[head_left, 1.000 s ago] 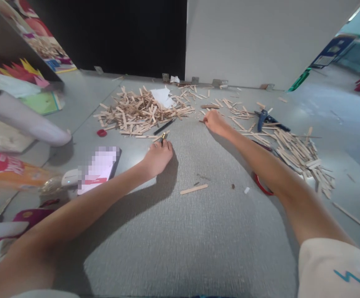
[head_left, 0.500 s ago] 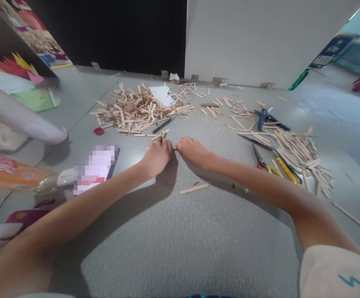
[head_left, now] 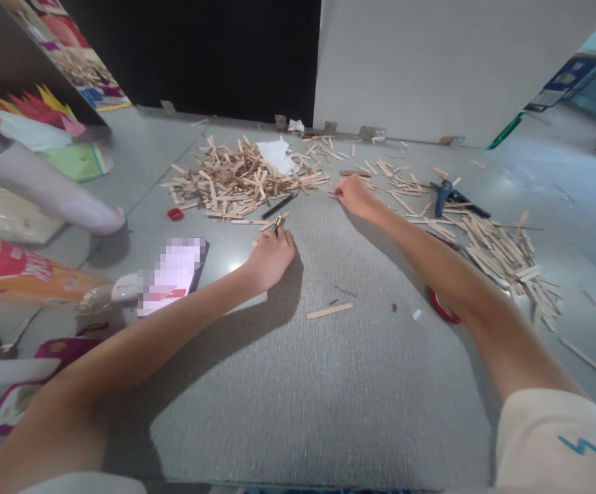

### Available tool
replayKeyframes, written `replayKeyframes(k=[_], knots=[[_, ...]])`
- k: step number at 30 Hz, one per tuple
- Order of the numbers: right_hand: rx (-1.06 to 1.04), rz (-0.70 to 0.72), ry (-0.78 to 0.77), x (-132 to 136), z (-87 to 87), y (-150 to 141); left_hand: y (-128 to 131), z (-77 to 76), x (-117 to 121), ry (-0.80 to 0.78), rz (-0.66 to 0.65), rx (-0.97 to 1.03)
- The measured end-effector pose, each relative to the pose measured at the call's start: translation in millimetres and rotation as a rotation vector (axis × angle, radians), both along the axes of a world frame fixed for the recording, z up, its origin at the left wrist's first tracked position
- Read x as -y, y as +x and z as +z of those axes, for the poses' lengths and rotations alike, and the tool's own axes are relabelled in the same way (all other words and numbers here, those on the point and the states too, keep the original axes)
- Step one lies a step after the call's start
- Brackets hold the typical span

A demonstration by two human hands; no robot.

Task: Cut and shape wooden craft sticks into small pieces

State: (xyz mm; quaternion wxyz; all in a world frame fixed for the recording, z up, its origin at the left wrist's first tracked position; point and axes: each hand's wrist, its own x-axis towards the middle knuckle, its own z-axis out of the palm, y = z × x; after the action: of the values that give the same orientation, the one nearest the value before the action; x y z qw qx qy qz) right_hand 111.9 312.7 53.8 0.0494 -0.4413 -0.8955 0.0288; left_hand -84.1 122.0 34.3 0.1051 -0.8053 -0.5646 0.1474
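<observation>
My left hand (head_left: 276, 254) rests on the grey table with its fingers closed around a slim black tool with a yellow band (head_left: 278, 223). Its kind cannot be made out. Farther forward and to the right, my right hand (head_left: 353, 195) is closed at the edge of the scattered wooden sticks (head_left: 311, 182). Whatever its fingertips pinch is too small to name. A black pen-like stick (head_left: 279, 205) lies between the left hand and the heap of craft sticks (head_left: 215, 180). One craft stick (head_left: 329, 311) lies alone nearer to me.
Pliers with dark blue handles (head_left: 444, 197) lie by more sticks (head_left: 503, 254) at the right. Red-handled scissors (head_left: 444, 307) are partly under my right forearm. At the left are a phone (head_left: 177, 274), an orange bottle (head_left: 30, 274) and a red cap (head_left: 175, 214).
My right hand has moved forward and right, away from my left hand, to the sticks. My left hand keeps its hold on the table. The view has shifted slightly.
</observation>
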Motion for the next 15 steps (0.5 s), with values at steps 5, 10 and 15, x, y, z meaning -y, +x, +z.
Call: replayKeyframes(k=[5,10,15], knots=[[0.072,-0.005,-0.026,62.1,13.6,38.8,1.4,3.2,1.3,-0.014,-0.003,-0.023],[0.156,0.050,-0.054,176.5,20.6,83.0,2.6,3.0,2.5,-0.018,0.006,-0.021],[0.218,0.165,-0.080,260.3,8.1,102.3,4.6,4.3,3.5,-0.018,0.018,-0.005]])
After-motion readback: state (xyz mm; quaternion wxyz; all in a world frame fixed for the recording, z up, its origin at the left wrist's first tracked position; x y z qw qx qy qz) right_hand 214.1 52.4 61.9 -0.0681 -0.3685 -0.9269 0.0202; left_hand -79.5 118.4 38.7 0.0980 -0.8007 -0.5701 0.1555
